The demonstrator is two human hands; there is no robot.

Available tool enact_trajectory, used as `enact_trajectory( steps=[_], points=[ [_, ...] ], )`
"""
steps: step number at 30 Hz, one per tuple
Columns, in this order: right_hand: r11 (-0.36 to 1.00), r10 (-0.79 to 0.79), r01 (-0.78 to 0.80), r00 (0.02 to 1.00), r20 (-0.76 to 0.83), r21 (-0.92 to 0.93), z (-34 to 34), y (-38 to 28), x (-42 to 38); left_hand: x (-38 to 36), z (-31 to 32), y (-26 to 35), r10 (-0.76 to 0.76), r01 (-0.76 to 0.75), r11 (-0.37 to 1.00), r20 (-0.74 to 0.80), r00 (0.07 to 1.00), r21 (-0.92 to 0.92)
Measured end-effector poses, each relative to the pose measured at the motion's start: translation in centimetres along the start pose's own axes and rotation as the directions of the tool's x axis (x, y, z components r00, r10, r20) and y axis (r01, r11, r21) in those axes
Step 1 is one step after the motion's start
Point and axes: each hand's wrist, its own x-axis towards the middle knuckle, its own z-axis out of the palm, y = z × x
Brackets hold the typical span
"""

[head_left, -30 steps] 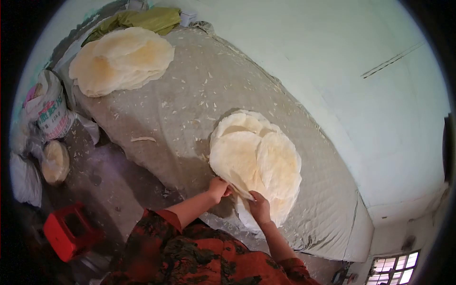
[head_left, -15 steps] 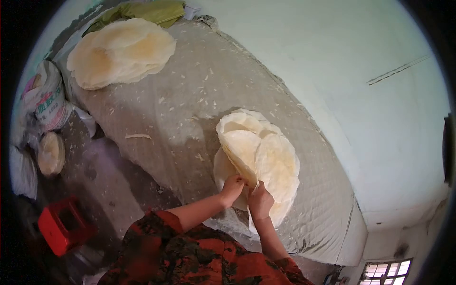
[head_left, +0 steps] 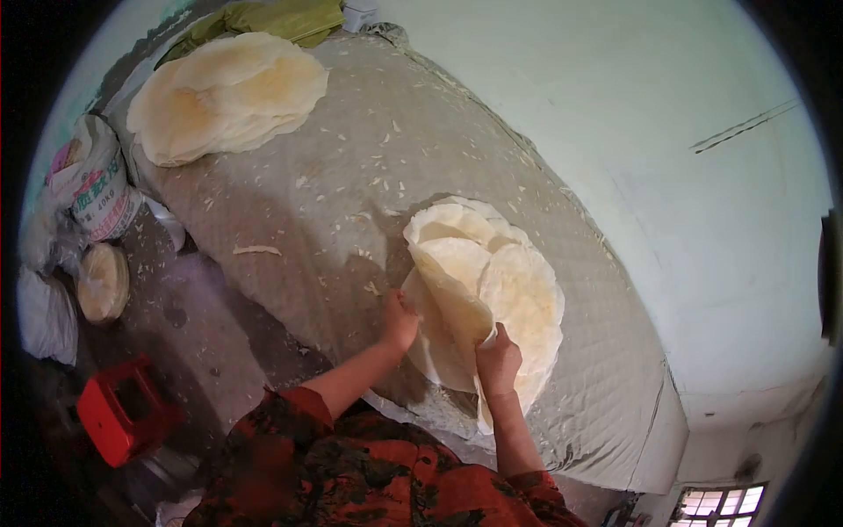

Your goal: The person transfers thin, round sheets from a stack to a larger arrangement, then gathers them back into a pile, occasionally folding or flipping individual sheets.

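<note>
A pile of thin, round, pale flatbreads (head_left: 527, 294) lies on a quilted cloth in front of me. My right hand (head_left: 498, 362) grips the rim of one flatbread (head_left: 452, 290), whose left side is lifted and folded over toward the right. Just left of the pile, my left hand (head_left: 399, 321) is raised with curled fingers, apart from the folded sheet; whether a small scrap is in it cannot be made out. A lower flatbread (head_left: 435, 347) shows between my two hands.
The grey quilted cloth (head_left: 307, 211) is strewn with crumbs and shreds. Another flatbread pile (head_left: 228, 97) lies at the far left, near green fabric (head_left: 281, 19). A printed sack (head_left: 101, 189), a bagged round stack (head_left: 104, 283) and a red stool (head_left: 127, 411) stand at left. A wall (head_left: 615, 132) borders the right.
My left hand has moved from the flatbread's edge beside my right hand, leftward and slightly up. My right hand keeps its grip, shifted slightly right. The lifted sheet now lies more open.
</note>
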Motion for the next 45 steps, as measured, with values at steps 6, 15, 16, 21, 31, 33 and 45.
enact_trajectory(
  steps=[6,15,16,21,31,33,45],
  points=[
    [0.993,0.065,-0.067,0.998,0.028,0.098,-1.7,0.9,1.3,2.8,-2.3,5.5,-0.074,-0.025,0.897,0.206,0.976,0.441],
    [0.964,0.082,-0.087,0.996,0.029,0.25,-2.8,2.0,2.4,3.0,0.4,5.2,-0.084,0.298,0.919,0.608,0.79,-0.259],
    [0.965,0.08,-0.086,0.996,0.031,0.247,-3.1,2.2,2.5,2.4,0.9,5.4,-0.085,0.3,0.917,0.608,0.79,-0.261],
    [0.943,0.155,-0.161,0.987,0.041,0.29,-4.9,2.4,2.8,1.0,1.0,5.2,-0.07,0.811,-0.008,0.81,0.583,-0.585],
    [0.907,0.223,-0.257,0.965,0.136,0.335,-4.3,4.5,3.3,-1.2,3.0,7.5,0.114,-0.194,0.827,0.18,0.977,0.528],
    [0.9,0.174,-0.201,0.979,0.104,0.386,-4.5,4.1,3.4,-0.9,2.8,7.7,0.061,-0.169,0.764,0.191,0.98,0.623],
    [0.902,0.166,-0.208,0.976,0.141,0.378,-5.3,4.1,3.1,2.2,2.1,4.3,0.066,0.919,0.134,0.929,0.365,-0.37]
  ],
)
